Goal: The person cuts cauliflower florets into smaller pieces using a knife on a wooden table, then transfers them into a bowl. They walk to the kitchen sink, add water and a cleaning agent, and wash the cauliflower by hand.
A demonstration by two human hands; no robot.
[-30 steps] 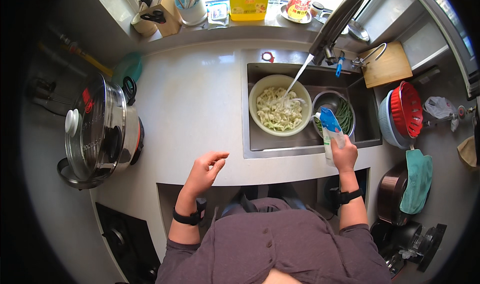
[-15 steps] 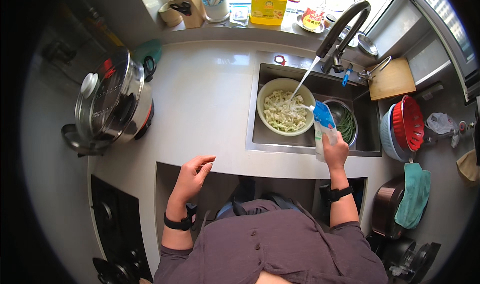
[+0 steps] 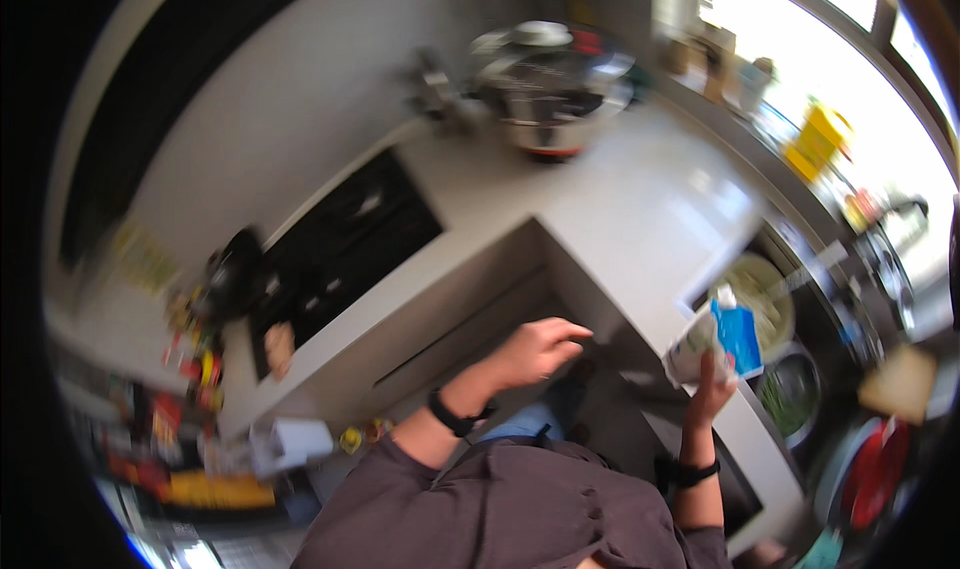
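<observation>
A blue and white spouted pouch with a white cap is in my right hand. It is tilted over the counter's edge beside the sink, its spout pointing up. Just past it stands a pale bowl of whitish food pieces, blurred, in the sink. A steel bowl with green vegetables sits near it. My left hand hangs in the air before the open space under the counter, fingers loosely stretched, with nothing in it.
A steel steamer pot stands at the counter's far corner. The black stove lies to the left. A yellow jug is on the windowsill. Bottles and packages crowd the lower left. A red basket is at the right.
The view has swung to the left, bringing the stove into sight. My right hand has drawn the pouch back from over the bowls, and the pouch's spout has turned upward.
</observation>
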